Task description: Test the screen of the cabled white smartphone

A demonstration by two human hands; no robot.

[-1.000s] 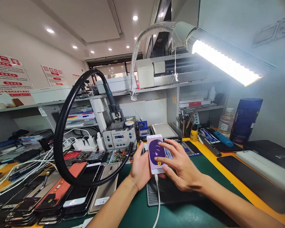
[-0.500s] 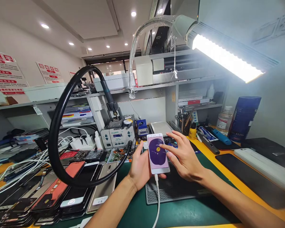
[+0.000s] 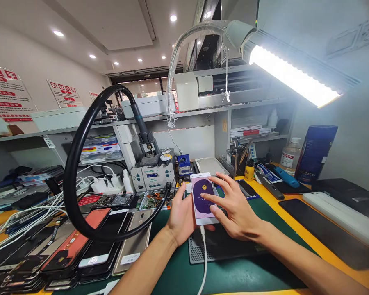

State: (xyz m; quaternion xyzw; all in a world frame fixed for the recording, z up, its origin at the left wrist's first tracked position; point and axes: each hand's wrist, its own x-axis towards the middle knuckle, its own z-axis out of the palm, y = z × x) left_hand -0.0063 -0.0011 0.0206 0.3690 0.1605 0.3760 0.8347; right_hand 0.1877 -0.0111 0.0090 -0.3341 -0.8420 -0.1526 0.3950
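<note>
A white smartphone (image 3: 201, 211) leans upright in my left hand (image 3: 182, 215), its lit screen showing a large dark purple round shape with a small yellow emblem. My left thumb runs along the phone's left edge, and the fingers pass behind it, mostly hidden. A white charging cable (image 3: 205, 256) is plugged into the bottom edge and trails toward me. Over the right half of the screen, my right hand (image 3: 238, 211) is spread with nothing in it. Its index fingertip is at the middle of the screen, touching or just above it.
A grey perforated pad (image 3: 197, 255) lies below on a green mat (image 3: 227, 278). Several phones (image 3: 94, 223) are stacked at left, beneath the black looping hose (image 3: 70, 184) of a soldering station (image 3: 153, 176). A bright lamp (image 3: 292, 76) hangs overhead; tools and bottles stand right.
My right index finger has moved down the screen, and the yellow emblem sits slightly higher. The left hand and phone have stayed nearly still.
</note>
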